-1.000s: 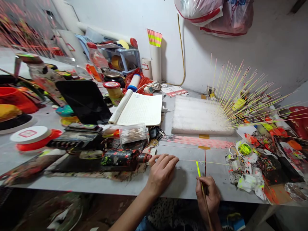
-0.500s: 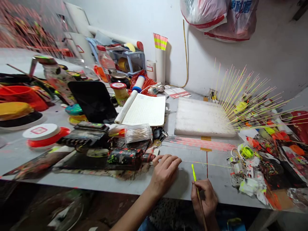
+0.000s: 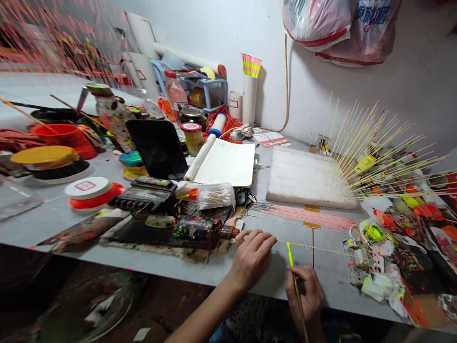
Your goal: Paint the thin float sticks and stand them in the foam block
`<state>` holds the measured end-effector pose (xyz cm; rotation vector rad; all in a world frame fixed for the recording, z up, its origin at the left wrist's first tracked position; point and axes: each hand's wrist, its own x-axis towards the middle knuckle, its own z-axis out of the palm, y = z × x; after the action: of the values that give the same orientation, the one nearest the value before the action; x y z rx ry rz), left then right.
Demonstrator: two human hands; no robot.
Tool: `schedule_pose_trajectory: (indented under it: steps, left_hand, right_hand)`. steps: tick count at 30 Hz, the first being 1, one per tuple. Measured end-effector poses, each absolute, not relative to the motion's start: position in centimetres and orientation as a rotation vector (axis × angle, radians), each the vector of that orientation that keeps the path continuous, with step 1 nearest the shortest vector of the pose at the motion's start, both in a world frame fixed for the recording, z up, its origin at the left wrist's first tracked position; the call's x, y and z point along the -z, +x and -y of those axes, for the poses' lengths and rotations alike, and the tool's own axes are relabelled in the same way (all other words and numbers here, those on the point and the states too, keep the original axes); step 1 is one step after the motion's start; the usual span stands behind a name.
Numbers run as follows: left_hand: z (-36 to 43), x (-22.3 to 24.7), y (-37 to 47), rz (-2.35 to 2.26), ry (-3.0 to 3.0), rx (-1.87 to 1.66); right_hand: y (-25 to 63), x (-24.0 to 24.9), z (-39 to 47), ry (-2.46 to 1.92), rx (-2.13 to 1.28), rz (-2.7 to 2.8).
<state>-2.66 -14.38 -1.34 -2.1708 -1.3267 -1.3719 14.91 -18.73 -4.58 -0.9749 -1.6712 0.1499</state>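
Observation:
My right hand point(image 3: 305, 293) is closed round the handle of a paintbrush point(image 3: 296, 290). Bright yellow paint coats the brush's tip point(image 3: 289, 255), which is at a thin stick point(image 3: 321, 247) lying nearly level above the table. My left hand point(image 3: 254, 255) has its fingers bent over the stick's left part, beside the nozzle-like end of a paint-spattered black motor point(image 3: 198, 231). The exact grip of the left fingertips is partly hidden. From there the stick, with yellow and reddish stretches, runs right toward paint-stained scraps.
Behind my hands lie a row of pink sticks point(image 3: 307, 216) and a white foam block point(image 3: 303, 178) bristling with yellow-pink sticks. An open notebook point(image 3: 224, 162), cotton swabs point(image 3: 215, 196) and a black tablet-like panel point(image 3: 157, 147) stand left. Yellow-stained paint cups point(image 3: 373, 232) sit right.
The view has swung left, so everything appears farther right. The brush tip has come slightly closer to my left hand along the stick. Both hands keep their holds.

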Motion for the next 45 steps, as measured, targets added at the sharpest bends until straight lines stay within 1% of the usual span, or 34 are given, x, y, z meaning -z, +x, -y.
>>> schedule_pose_trajectory:
  steps: [9, 18, 23, 30, 38, 45]
  left_hand:
    - [14.4, 1.5, -2.6, 1.332, -2.163, 1.392]
    - [14.4, 1.0, -4.3, 1.315, -2.18, 1.351]
    - [14.6, 1.2, -5.5, 1.3, -2.173, 1.306]
    - [14.7, 1.7, -4.9, 1.358, -2.113, 1.36]
    - [14.8, 1.5, -4.9, 1.376, -2.11, 1.362]
    - [14.8, 1.4, -4.9, 1.364, -2.096, 1.376]
  right_hand:
    - [15.4, 4.7, 19.2, -1.027, -0.184, 1.636]
    - [13.9, 3.8, 19.6, -0.864, -0.206, 1.674]
    - [12.7, 3.8, 19.7, -0.925, -0.254, 1.708]
    - [11.8, 3.7, 19.0, -0.939, -0.166, 1.692]
    - [11.7, 4.1, 18.8, -0.971, -0.148, 1.696]
    - [12.3, 4.2, 19.2, -1.032, -0.204, 1.707]
